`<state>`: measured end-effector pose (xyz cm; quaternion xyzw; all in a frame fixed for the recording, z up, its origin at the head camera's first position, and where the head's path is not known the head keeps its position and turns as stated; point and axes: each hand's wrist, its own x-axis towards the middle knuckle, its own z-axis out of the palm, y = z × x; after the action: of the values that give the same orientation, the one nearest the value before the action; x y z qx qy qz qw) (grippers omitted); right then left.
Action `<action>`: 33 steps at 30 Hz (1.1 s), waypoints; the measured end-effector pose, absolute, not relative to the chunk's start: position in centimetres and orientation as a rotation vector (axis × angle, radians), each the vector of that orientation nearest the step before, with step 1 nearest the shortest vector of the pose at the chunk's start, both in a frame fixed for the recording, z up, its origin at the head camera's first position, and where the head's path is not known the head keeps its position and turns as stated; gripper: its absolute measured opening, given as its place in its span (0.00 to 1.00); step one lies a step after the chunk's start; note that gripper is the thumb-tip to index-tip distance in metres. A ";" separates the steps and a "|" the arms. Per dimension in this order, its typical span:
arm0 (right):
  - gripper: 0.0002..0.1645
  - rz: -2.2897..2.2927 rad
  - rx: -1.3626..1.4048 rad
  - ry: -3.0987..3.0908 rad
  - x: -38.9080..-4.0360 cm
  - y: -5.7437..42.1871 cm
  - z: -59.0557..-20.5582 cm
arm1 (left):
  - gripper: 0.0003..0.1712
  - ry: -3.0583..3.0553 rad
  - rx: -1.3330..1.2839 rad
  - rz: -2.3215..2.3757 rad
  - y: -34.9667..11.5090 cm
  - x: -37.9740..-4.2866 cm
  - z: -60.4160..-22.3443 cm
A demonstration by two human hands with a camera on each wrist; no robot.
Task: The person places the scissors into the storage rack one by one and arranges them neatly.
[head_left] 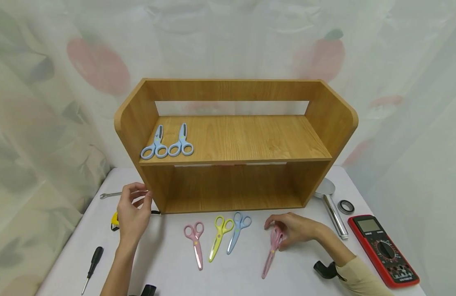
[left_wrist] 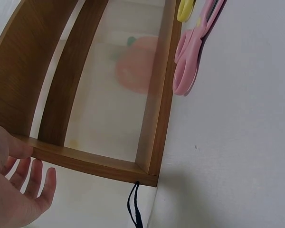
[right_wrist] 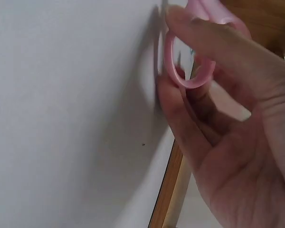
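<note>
While I guide from far away, my right hand (head_left: 298, 228) pinches in its grip the handles of the rightmost pink scissors (head_left: 268, 262), in front of the wooden shelf (head_left: 250, 137), near its right end. Their long axis runs from the handles, at the shelf side, to the blade tips, pointing away from it and slightly left; whether these touch the worktop (head_left: 169, 271), I cannot tell. The right forearm slants in from the right. My left hand (head_left: 133, 213), fingers loosely bent, touches the shelf's left side.
</note>
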<state>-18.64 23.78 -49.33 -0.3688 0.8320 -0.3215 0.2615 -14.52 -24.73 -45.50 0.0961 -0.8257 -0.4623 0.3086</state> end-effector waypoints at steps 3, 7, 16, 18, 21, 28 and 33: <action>0.33 -0.883 -0.989 2.146 -18.4 24.0 -49.1 | 0.18 -2.183 0.249 -1.224 -24.7 -14.5 -45.4; 0.30 -0.891 -0.988 2.005 -18.1 24.4 -48.8 | 0.18 -2.181 0.248 -1.220 -24.7 -14.5 -45.3; 0.32 -0.917 -0.987 1.816 -17.7 24.1 -46.2 | 0.19 -2.173 0.231 -1.246 -24.7 -14.5 -45.2; 0.32 -0.948 -1.003 1.857 -17.4 23.5 -44.3 | 0.19 -2.171 0.230 -1.249 -24.7 -14.5 -45.3; 0.33 -1.074 -1.083 1.932 -17.1 22.3 -40.7 | 0.20 -2.169 0.226 -1.249 -24.8 -14.5 -45.3; 0.39 -1.421 -1.289 2.261 -17.4 17.7 -32.5 | 0.19 -2.167 0.229 -1.249 -24.9 -14.4 -45.3; 0.42 -1.442 -1.198 2.599 -19.4 13.4 -29.5 | 0.19 -2.162 0.218 -1.260 -24.8 -14.5 -45.3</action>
<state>-19.44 13.36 -29.46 -0.3737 0.8107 -0.4496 -0.0316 -14.53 -24.84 -45.32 0.0827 -0.8184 -0.4769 0.3097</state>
